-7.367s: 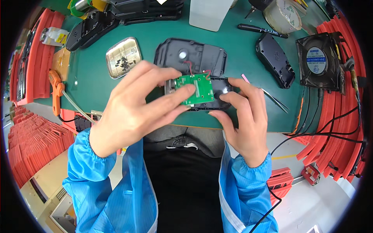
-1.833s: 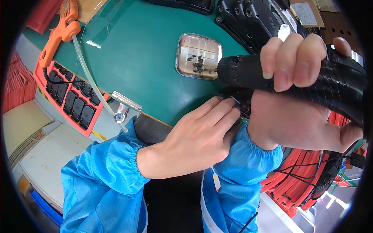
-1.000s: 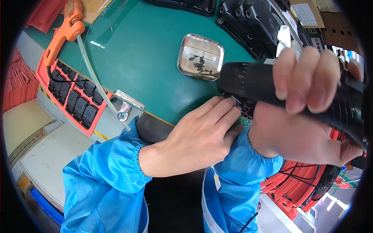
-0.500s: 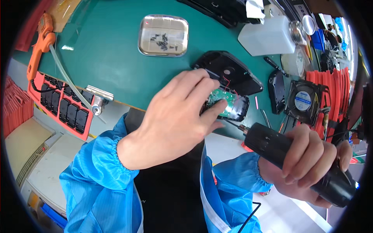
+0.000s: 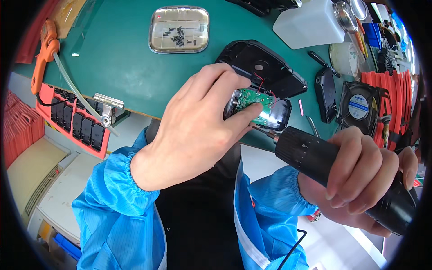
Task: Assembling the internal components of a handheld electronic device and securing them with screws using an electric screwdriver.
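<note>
My left hand [image 5: 193, 119] is closed on a black plastic housing half [image 5: 282, 114] with a green circuit board [image 5: 253, 97] in it. Its thumb presses on the board, and the palm side is hidden. A thin red wire [image 5: 261, 82] runs from the board toward a larger black shell [image 5: 279, 74], which lies open just behind. My right hand [image 5: 357, 175] wraps round a black electric screwdriver [image 5: 306, 155]. Its bit points left at the housing's near edge by my left fingertips; whether it touches a screw I cannot tell. Further back, small dark screws [image 5: 180, 38] lie in a shallow metal tin [image 5: 158, 42].
At left are an orange glue gun [image 5: 42, 63], a metal clamp [image 5: 108, 107] on the table edge and a red tray [image 5: 102, 146] of black parts. A white bottle [image 5: 310, 27], a black case [image 5: 326, 96], tweezers [image 5: 312, 126] and a fan [image 5: 358, 108] stand or lie right.
The whole view has shifted, so the table things sit higher in it. The screwdriver has come slightly left and up along with the housing. Both hands keep their grips.
</note>
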`<state>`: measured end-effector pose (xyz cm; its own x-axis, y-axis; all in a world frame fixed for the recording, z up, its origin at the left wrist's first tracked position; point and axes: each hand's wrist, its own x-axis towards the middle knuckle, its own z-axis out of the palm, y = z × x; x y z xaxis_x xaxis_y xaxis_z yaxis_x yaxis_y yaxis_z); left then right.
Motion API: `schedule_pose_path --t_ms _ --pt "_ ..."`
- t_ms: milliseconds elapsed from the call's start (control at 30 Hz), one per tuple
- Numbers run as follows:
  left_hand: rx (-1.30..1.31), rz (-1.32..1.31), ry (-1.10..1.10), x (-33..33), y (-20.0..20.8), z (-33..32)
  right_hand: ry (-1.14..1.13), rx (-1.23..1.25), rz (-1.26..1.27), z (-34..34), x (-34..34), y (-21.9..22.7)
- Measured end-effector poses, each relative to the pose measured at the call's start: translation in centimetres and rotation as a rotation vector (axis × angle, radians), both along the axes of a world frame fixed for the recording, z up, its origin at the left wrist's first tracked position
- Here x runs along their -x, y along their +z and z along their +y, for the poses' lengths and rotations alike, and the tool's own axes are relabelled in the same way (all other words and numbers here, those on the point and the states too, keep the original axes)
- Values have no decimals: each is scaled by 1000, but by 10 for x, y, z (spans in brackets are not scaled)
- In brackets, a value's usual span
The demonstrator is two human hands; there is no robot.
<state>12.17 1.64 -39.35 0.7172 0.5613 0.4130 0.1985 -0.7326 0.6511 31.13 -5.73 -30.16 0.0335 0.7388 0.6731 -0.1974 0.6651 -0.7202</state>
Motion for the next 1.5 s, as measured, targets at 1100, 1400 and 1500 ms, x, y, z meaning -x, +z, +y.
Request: schedule_pose_path --t_ms 1100,1400,1500 --pt "50 70 -55 5 10 4 -62 41 8 -7 -5 -1" --pt "51 75 -79 5 12 7 -3 36 40 2 6 -5" --pt "37 91 -79 6 11 7 -26 68 76 -1 7 -5"
